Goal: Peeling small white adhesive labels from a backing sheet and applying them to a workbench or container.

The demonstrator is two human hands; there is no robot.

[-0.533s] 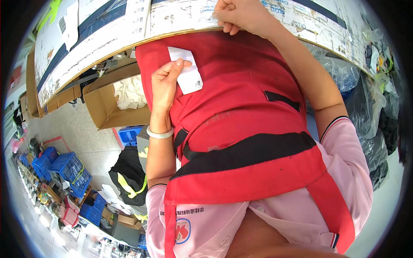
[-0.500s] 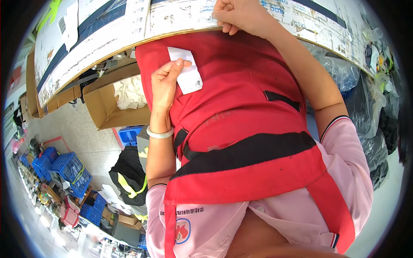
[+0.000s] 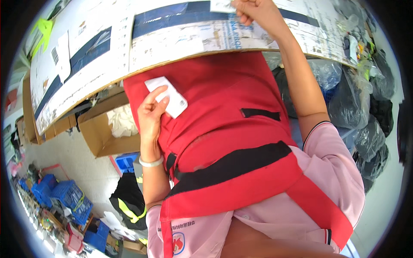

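My left hand (image 3: 150,114) is closed on a white paper label (image 3: 175,102) with a small printed code near one corner, pinched between thumb and fingers. It is held over the red apron (image 3: 215,99), below the table edge. At the top of the picture, my right hand (image 3: 261,15) reaches over the table and grips a white slip (image 3: 221,6) at its right end. The slip is partly cut off by the picture's upper edge. Beneath it lies the table top (image 3: 172,45), covered in worn white cardboard with dark blue tape.
A long white label strip (image 3: 63,56) lies on the table at the left. Below the table edge stands an open cardboard box (image 3: 97,142) with pale pieces (image 3: 122,121) inside. Blue crates (image 3: 73,198) stand on the floor at left; clear plastic bags (image 3: 350,96) are piled at right.
My right hand has moved farther in over the table, and a white slip now shows in its fingers. The left hand with its label sits lower and more to the left in the shifted view.
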